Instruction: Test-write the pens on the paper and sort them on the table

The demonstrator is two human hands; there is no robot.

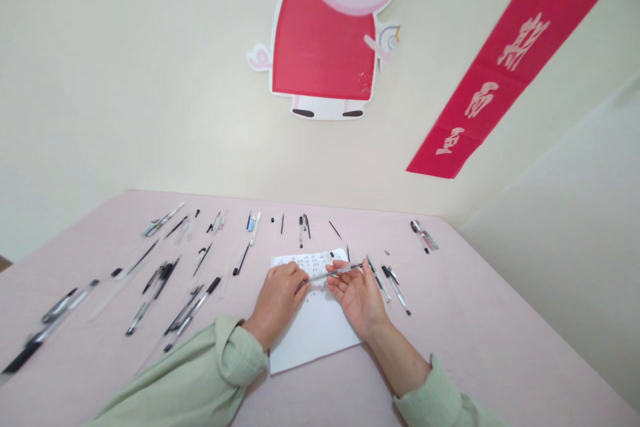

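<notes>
Pen (320, 276) held by curled left hand (279, 292), loosely spread right hand (363, 303).

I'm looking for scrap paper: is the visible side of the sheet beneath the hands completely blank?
No, rows of small dark writing show on the upper part of the white paper.

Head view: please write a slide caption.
A pen spans left grip to right grip above marked paper, amid scattered pens.
</notes>
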